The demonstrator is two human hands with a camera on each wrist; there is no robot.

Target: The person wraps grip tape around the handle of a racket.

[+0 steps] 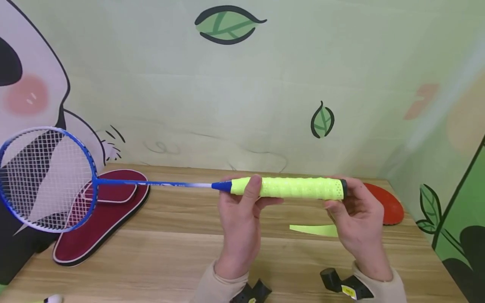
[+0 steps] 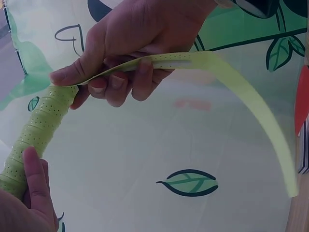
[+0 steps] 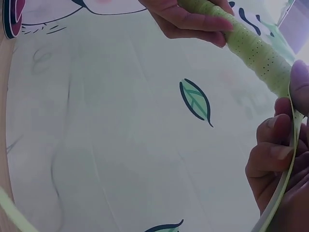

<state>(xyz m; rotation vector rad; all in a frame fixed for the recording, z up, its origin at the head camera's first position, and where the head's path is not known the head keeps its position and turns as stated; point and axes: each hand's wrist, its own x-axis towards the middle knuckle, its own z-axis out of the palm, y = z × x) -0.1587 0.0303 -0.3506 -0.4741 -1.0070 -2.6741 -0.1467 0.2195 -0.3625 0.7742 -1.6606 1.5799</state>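
Observation:
A blue and white badminton racket (image 1: 178, 184) is held level in the head view, its strung head to the left. Its handle is wrapped in yellow-green perforated grip tape (image 1: 295, 188). My left hand (image 1: 239, 223) holds the handle near the blue cone, thumb across the front. At the black butt end, my right hand (image 1: 361, 219) pinches the tape between thumb and fingers. In the left wrist view, a loose tape strip (image 2: 253, 99) runs from the handle end through the right hand's fingers (image 2: 142, 79) and curves downward. The head view shows part of a yellow-green strip (image 1: 312, 230) beside the right hand.
A maroon case (image 1: 100, 227) with white piping lies at left on the wooden table (image 1: 166, 261), partly behind the racket head. A red rounded paddle-like object (image 1: 386, 204) sits behind the right hand. Part of a white-tipped object (image 1: 54, 299) shows at the lower left. A printed backdrop (image 1: 265, 105) stands behind.

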